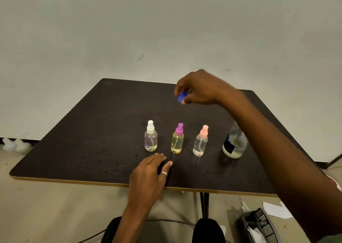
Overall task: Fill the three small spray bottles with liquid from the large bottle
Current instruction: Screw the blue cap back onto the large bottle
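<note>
Pinching a blue cap [181, 96] in my right hand [202, 89], left hand [148, 176] loose; three capped bottles [177, 143] stand well inside the table [88, 135] edges.

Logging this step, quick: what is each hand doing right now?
Left hand: open, fingers on the table, holding nothing.
Right hand: pinching the blue cap above the table.
</note>
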### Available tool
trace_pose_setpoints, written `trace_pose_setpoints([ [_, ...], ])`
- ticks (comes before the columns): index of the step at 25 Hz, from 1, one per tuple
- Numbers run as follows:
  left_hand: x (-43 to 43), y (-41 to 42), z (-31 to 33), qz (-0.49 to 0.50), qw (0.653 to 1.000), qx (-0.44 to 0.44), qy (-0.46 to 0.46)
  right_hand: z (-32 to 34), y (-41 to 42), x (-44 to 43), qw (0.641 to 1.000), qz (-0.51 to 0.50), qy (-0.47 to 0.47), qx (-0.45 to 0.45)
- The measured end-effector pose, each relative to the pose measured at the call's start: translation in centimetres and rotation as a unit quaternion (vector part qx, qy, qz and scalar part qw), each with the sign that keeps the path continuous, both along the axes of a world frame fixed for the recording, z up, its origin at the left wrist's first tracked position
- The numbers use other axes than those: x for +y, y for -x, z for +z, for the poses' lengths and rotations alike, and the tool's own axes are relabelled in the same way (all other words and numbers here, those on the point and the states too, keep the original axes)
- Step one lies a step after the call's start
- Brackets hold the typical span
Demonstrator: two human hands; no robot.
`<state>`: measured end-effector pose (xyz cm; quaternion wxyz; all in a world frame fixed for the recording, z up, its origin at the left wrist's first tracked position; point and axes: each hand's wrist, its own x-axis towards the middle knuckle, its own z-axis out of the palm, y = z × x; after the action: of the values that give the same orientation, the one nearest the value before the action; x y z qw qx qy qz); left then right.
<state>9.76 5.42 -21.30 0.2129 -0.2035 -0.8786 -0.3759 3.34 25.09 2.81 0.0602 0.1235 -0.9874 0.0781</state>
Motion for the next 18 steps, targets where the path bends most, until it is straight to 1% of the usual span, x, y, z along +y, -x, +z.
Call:
trace_pose_setpoints([
  [2,1.7,-1.7,0.9,-0.040,0.998,0.041,-0.026,2.4,-2.8,2.7,1.000,-0.022,0.001,0.011],
  [4,4.7,-4.0,2.0,-0.115,0.989,0.076,-0.053,4.2,-5.4,5.5,0.999,-0.050,-0.001,0.019],
  [6,8.7,-6.4,3.1,-0.186,0.976,0.064,-0.093,5.1,-7.6,7.9,0.997,-0.079,0.010,0.023],
  [8,12.7,-7.8,4.0,-0.221,0.966,-0.004,-0.131,5.1,-9.1,9.8,0.995,-0.097,0.014,0.015],
  [9,14.4,-8.1,4.4,-0.227,0.960,-0.061,-0.152,4.8,-9.6,10.7,0.995,-0.102,0.011,0.007],
  [11,17.3,-7.4,4.9,-0.225,0.939,-0.183,-0.186,3.8,-10.2,12.2,0.994,-0.106,0.001,-0.013],
  [12,18.5,-6.6,4.9,-0.210,0.935,-0.213,-0.191,3.2,-10.4,12.8,0.994,-0.106,-0.002,-0.025],
  [15,20.7,-3.9,4.7,-0.163,0.940,-0.241,-0.179,1.3,-10.2,14.0,0.993,-0.105,0.001,-0.056],
  [18,21.6,-2.1,4.2,-0.169,0.929,-0.273,-0.185,0.4,-9.9,14.6,0.993,-0.095,0.024,-0.066],
])
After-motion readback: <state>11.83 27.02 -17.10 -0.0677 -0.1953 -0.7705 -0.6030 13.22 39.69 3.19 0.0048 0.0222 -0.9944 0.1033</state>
